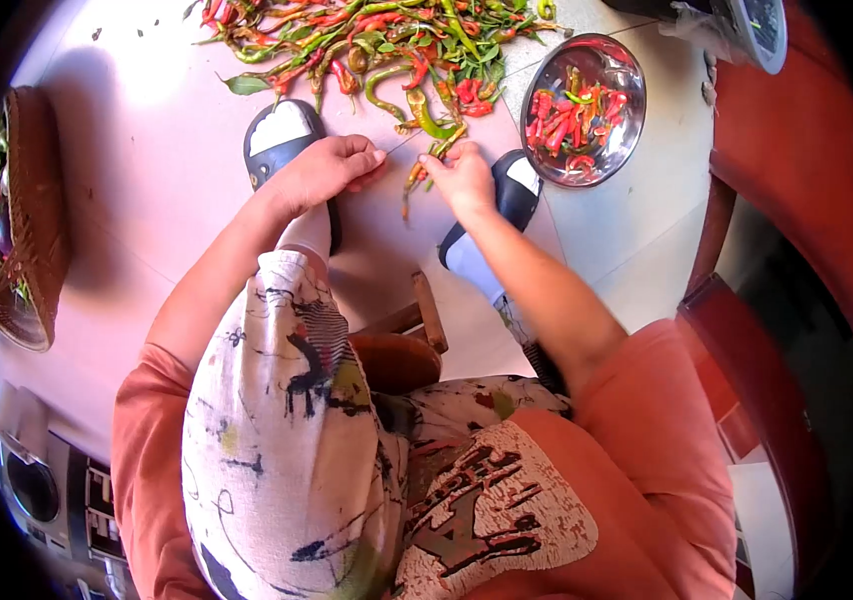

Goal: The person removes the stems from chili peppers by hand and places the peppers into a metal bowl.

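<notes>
A large heap of red and green chili peppers (347,40) with leaves lies on the floor in front of me. My right hand (462,180) is closed on a few thin green and brownish-red peppers (415,180), just below the heap's near edge. To its left, above one sandal, my left hand (332,168) has its fingers curled together; whether anything small is between them cannot be made out. A steel bowl (635,120) stands to the right of my right hand, with cut or broken red and green pieces in it.
At the far left stands a wicker basket (42,220) with eggplants. Dark sandals (517,200) are on my feet, either side of my hands. A wooden stool (397,360) is under me. A dark container is at the top right, and reddish furniture (797,420) lines the right side.
</notes>
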The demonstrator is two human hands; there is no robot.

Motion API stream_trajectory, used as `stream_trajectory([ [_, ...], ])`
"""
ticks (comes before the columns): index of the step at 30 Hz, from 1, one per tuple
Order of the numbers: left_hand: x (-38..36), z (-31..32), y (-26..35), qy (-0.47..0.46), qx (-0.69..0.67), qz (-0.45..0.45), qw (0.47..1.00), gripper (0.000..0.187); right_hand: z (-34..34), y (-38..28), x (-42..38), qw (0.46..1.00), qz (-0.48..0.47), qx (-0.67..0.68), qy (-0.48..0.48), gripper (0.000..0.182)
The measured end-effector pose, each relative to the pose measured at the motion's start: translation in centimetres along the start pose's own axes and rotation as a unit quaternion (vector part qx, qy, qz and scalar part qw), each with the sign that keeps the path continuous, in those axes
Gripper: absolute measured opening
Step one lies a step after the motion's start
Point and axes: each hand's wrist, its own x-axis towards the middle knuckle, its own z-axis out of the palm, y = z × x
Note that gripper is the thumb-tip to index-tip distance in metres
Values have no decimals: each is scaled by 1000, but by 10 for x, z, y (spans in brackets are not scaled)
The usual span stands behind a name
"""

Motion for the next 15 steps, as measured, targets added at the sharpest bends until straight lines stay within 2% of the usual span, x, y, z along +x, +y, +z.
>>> stream_trajectory([
  [2,1,0,-2,3,-10,5,1000,27,16,-5,-3,996,16,69,56,42],
  [3,0,-1,-1,5,-30,3,1000,27,21,-11,-6,996,14,67,53,42],
  [4,0,-3,-1,8,-50,2,999,26,24,-16,-9,975,55,211,42,41],
  [5,0,-4,0,9,-53,-3,999,24,25,-24,-12,931,95,350,31,42],
  [6,-1,-3,0,12,-57,-3,998,24,26,-31,-11,933,94,348,28,42],
  [9,-2,0,6,131,-73,-23,988,28,26,-54,0,881,105,461,-24,47],
  [13,-2,-2,1,163,-109,-2,980,28,7,-54,-4,851,130,506,-41,40],
  [15,-4,-8,1,158,-112,1,981,26,-8,-38,-10,771,207,575,-180,28],
])
